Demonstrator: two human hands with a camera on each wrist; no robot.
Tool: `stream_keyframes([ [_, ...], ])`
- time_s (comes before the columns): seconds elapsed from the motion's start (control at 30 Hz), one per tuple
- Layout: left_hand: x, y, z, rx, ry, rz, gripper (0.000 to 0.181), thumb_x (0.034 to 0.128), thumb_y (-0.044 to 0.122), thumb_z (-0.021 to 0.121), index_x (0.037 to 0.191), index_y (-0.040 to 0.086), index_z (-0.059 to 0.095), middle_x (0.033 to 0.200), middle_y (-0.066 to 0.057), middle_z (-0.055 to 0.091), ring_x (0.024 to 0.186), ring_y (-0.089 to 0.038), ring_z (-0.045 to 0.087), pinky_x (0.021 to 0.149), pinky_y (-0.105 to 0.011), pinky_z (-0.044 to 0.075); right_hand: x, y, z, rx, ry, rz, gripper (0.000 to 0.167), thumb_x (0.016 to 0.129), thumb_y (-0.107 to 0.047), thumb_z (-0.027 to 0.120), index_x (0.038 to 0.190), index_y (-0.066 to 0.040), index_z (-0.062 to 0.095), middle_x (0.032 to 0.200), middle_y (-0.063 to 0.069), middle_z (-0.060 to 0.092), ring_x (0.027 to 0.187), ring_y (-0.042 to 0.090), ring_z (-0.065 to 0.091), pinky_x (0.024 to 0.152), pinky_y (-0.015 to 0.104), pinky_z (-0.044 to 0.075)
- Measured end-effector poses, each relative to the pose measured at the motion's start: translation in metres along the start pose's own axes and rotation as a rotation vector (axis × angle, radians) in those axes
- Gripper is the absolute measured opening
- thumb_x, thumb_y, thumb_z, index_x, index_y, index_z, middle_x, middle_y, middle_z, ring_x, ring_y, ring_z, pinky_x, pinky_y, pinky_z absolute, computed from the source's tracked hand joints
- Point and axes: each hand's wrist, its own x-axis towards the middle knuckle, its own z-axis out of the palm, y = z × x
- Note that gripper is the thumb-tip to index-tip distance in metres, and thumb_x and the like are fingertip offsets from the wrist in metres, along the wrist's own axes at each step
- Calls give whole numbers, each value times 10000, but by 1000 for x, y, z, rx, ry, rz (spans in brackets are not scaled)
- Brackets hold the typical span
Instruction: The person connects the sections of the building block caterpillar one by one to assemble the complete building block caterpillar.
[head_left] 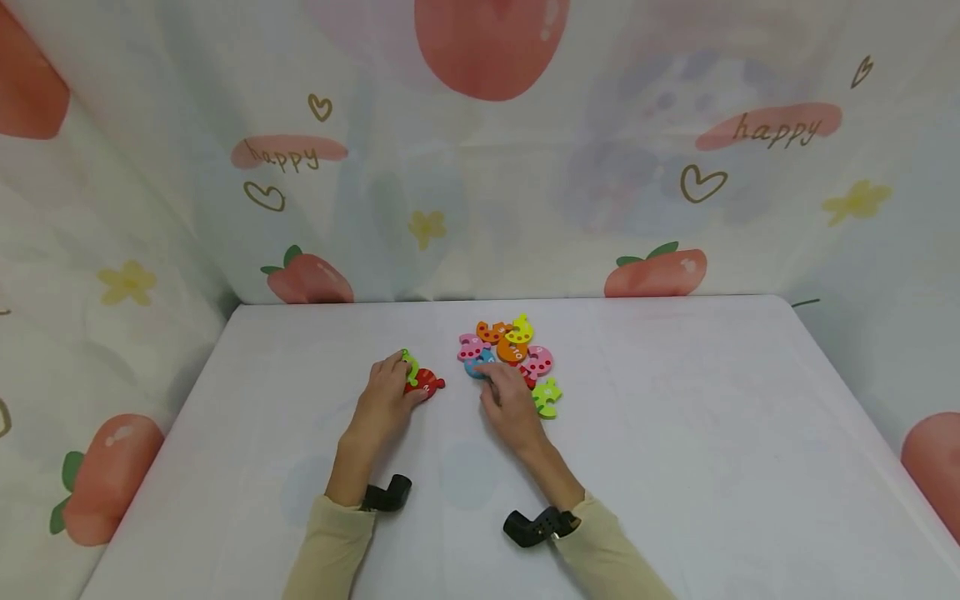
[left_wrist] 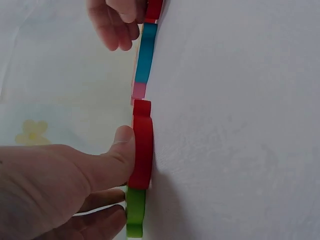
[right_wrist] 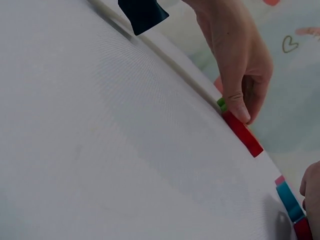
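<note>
On the white table, a red piece (head_left: 427, 382) and a light green piece (head_left: 410, 367) lie side by side under my left hand (head_left: 384, 402). In the left wrist view, the thumb of my left hand (left_wrist: 75, 185) touches the red piece (left_wrist: 142, 145), and its fingers are by the green piece (left_wrist: 135, 212). My right hand (head_left: 516, 410) is over the near edge of a cluster of colourful pieces, its fingertips at a blue piece (head_left: 477, 364) and close to a red one (head_left: 529, 378). Whether it pinches anything is hidden.
The cluster also holds orange (head_left: 512, 350), yellow (head_left: 519, 331), pink (head_left: 539, 361) and green (head_left: 547, 398) pieces. A patterned cloth (head_left: 480, 183) hangs behind the table (head_left: 675, 433). Black wrist devices (head_left: 387, 493) are on both forearms.
</note>
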Motion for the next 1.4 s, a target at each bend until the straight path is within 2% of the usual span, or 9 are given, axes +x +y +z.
stream_keyframes([
  [0.2,-2,-4,-3,31,-25,14,536,905,225,683,1392,78,512,1535,-161,344,1415,-325,309,1087,-506,422,-1,-3,0,-14,-34,16,276,915,-22,595,1183,-69,640,1205,82,650,1169,248,574,1016,380,506],
  [0.37,-5,-7,-9,69,-49,28,525,932,141,641,1413,13,473,1578,-199,239,1443,-367,250,1070,-532,426,-2,-6,0,-48,-46,15,283,905,-38,612,1184,-62,649,1213,86,640,1183,248,565,1020,388,502],
  [0.47,-5,-10,-12,99,-65,63,528,942,96,609,1420,-45,435,1576,-213,248,1444,-379,255,1076,-525,421,-1,-7,1,-84,-54,9,290,899,-50,625,1186,-59,657,1222,83,633,1189,247,560,1015,395,504],
  [0.6,-4,-13,-15,94,-99,81,549,957,98,577,1444,-65,382,1586,-214,242,1467,-379,230,1135,-525,351,-1,-9,1,-127,-75,19,273,900,-84,640,1170,-73,676,1233,70,627,1202,238,542,1013,398,505],
  [0.87,-2,-14,-19,52,-174,49,570,987,155,524,1479,-47,319,1609,-220,167,1507,-371,132,1200,-523,211,-2,-9,1,-159,-87,16,197,908,-96,641,1090,-82,714,1230,65,622,1209,237,519,1025,396,493],
  [1.0,0,-17,-24,3,-165,66,559,983,172,490,1475,-40,330,1613,-214,159,1509,-372,121,1202,-533,197,2,-10,0,-168,-86,-1,201,911,-99,642,1100,-86,710,1248,66,617,1223,241,515,1040,394,484],
  [1.13,2,-20,-27,-2,-159,96,554,970,168,484,1460,-54,351,1604,-233,170,1501,-390,140,1200,-533,210,6,-10,0,-165,-78,-11,223,920,-95,622,1134,-86,686,1209,65,640,1183,237,549,1021,378,497],
  [1.3,1,-21,-24,-2,-180,74,569,978,202,508,1471,-31,345,1608,-222,168,1501,-387,142,1190,-543,229,17,-10,-6,-134,-78,39,247,939,-89,592,1180,-62,643,1194,88,663,1146,245,598,1009,381,510],
  [1.4,1,-21,-20,-1,-179,68,568,990,229,518,1473,-16,350,1608,-212,184,1501,-381,152,1184,-545,241,31,-8,-11,-161,-99,90,293,952,-104,580,1240,-59,612,1240,94,630,1163,243,595,1015,373,509],
])
